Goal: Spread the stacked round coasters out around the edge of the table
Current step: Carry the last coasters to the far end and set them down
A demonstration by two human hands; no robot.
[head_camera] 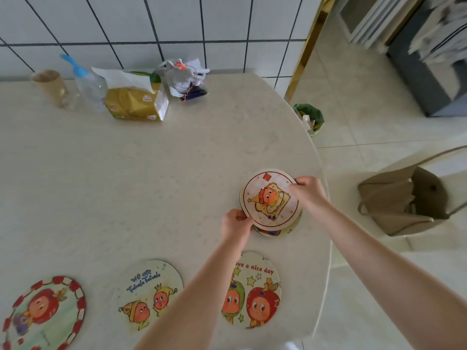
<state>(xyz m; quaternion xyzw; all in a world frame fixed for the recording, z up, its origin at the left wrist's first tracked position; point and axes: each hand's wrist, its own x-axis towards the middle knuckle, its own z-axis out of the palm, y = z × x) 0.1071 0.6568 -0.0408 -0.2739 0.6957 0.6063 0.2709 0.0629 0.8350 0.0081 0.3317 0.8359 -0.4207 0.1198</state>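
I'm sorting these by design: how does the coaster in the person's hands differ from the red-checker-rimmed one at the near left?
The held coaster is gripped by the left hand and right hand above the remaining stack; the checker-rimmed coaster lies alone, flat on the table. The held one has a thin plain ring border, the other red-and-white checks. Both are round with an orange cartoon character.

Soft, even daylight fills the room, brightest on the floor tiles (pixel 366 127) at the right, which look washed out. The pale table (pixel 126 173) shows almost no shadows and no harsh glare. The wide lens bends the wall tiles' (pixel 177 26) grout lines and curves the edges. The far cup (pixel 49 85) and bottle (pixel 88 84) look smeared and soft.
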